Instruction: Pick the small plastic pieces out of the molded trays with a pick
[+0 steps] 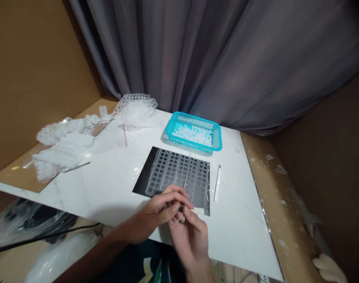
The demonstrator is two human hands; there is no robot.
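Observation:
My left hand (159,207) and my right hand (191,232) meet over the front edge of a black sheet (143,179). Their fingers are curled and the fingertips come together. A small dark spot shows between the thumbs, too small to name. Beyond the hands, clear plastic strips with rows of round holes (175,169) lie side by side on the sheet. A short pale strip (199,211) lies by my right fingertips. To the right of the sheet rests a white pen-like tool (217,184) with a dark tip.
A turquoise basket (219,139) holding many small white pieces stands behind the sheet. Piles of perforated clear plastic (135,110) and white strips (67,149) lie at left. A red stick (125,136) and a thin metal tool (77,167) lie nearby. A grey curtain (173,51) hangs behind the white table (232,228).

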